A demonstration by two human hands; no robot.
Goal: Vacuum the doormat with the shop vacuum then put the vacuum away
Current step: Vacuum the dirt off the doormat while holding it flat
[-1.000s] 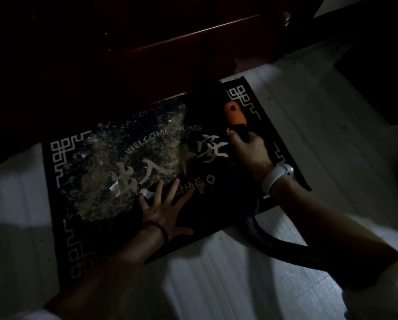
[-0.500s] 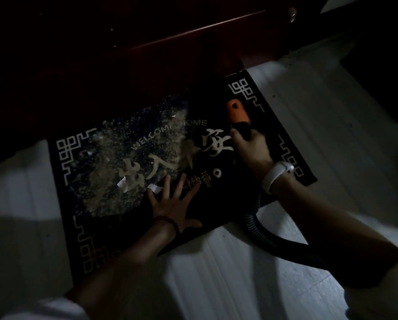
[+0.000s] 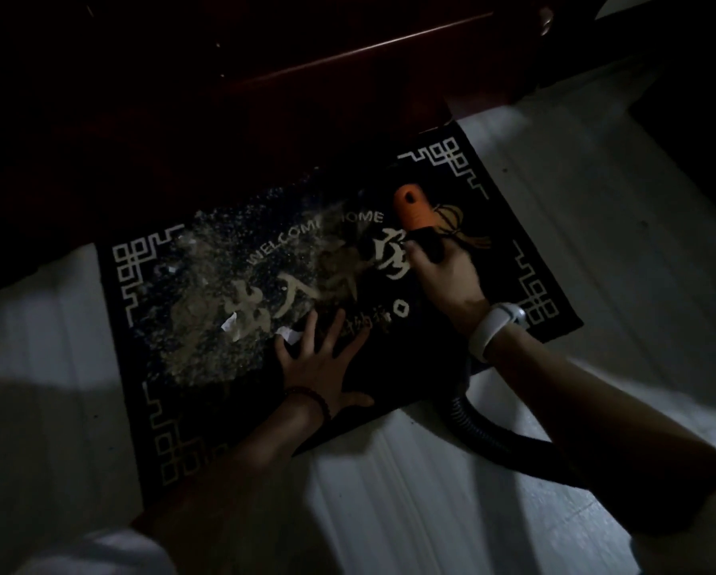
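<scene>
- Right hand (image 3: 445, 271), right of centre, grips the nozzle (image 3: 414, 209) on the mat (image 3: 526, 284).
- Left hand (image 3: 321, 367) presses flat, fingers spread, at the mat's lower middle.
- Vacuuming is partway; dirt (image 3: 223, 292) at centre-left likely calls for a leftward sweep.

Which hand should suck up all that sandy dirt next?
The right hand, probably. It already grips the vacuum nozzle, which sits on the doormat beside the dirt patch. The left hand lies flat with spread fingers, pressing the mat down, so it is busy holding it steady.
</scene>
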